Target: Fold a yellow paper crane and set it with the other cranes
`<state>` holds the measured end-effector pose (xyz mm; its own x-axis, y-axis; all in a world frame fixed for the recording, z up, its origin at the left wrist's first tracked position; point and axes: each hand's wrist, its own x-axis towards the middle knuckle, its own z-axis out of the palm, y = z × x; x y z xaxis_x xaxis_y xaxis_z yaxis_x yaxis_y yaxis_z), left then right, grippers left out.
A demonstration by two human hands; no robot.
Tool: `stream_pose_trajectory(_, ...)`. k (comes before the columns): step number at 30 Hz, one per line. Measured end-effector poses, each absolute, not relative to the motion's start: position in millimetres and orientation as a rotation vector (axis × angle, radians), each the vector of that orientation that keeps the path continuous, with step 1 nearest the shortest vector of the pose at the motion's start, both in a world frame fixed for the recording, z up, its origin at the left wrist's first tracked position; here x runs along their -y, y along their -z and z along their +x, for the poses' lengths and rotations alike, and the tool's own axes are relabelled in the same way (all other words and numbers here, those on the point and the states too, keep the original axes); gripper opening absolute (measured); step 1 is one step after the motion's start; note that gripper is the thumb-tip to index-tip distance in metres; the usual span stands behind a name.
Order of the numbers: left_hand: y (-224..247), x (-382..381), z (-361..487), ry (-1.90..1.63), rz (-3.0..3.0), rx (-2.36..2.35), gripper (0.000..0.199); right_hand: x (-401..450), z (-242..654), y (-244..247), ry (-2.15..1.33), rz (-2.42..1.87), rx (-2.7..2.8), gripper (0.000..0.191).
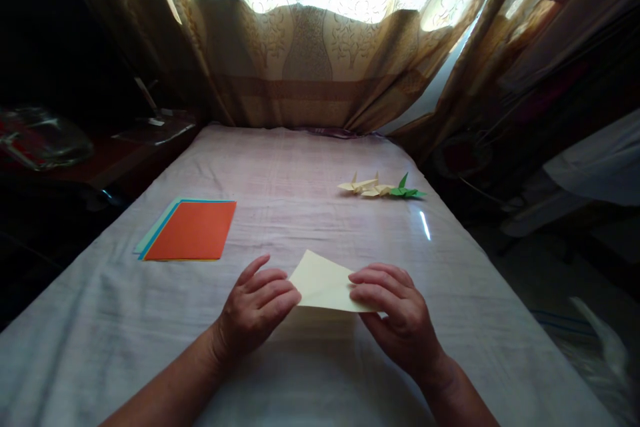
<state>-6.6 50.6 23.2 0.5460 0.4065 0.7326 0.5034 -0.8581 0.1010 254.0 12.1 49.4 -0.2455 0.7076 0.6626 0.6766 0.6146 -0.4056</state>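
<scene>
A pale yellow sheet of paper (323, 283), with a straight near edge and a raised far corner, is held between my two hands above the cloth-covered surface (280, 173). My left hand (260, 307) pinches its left end, with the index finger lifted a little. At the right end, my right hand (393, 310) grips the paper, fingers on top and thumb beneath. Whether the sheet is folded along its near edge is hard to tell.
Coloured sheets with an orange one (193, 230) on top lie at the left. Folded paper figures, cream (367, 188) and green (406, 191), stand at the back right. A patterned curtain (310, 47) hangs behind. A dark side table (115, 153) is at the left.
</scene>
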Motion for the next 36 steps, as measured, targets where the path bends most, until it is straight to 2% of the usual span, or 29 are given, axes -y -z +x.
stream_pose_trajectory(6,-28.6,-43.5,-13.5,1.229,-2.555,0.789,0.015,-15.8,252.6,-28.2,0.092,-1.257,2.021,0.02)
stream_pose_trajectory(10,-26.0,-40.2,-1.7,1.107,-2.759,0.71,0.014,-17.8,248.7,-13.1,-0.035,-1.478,2.177,0.025)
stream_pose_trajectory(14,-22.8,-40.2,4.6,0.933,-2.99,0.702,0.02,-16.5,246.0,-10.8,-0.145,-1.553,2.292,0.033)
stream_pose_trajectory(20,-8.0,-54.2,-7.2,0.64,-3.074,0.851,0.039,-17.0,251.0,-9.4,-0.14,-1.495,2.321,0.025)
stream_pose_trajectory(25,-1.1,-64.6,-14.6,0.739,-3.037,0.931,0.021,-18.8,257.5,-6.2,-0.204,-1.493,2.248,0.02)
stream_pose_trajectory(31,-10.1,-54.6,-7.2,0.982,-2.943,0.894,0.016,-16.8,264.8,-17.0,-0.486,-1.53,2.134,0.018)
stream_pose_trajectory(36,-10.5,-47.5,-0.2,1.007,-2.853,1.045,0.021,-14.1,263.6,-22.2,-0.621,-1.658,2.078,0.02)
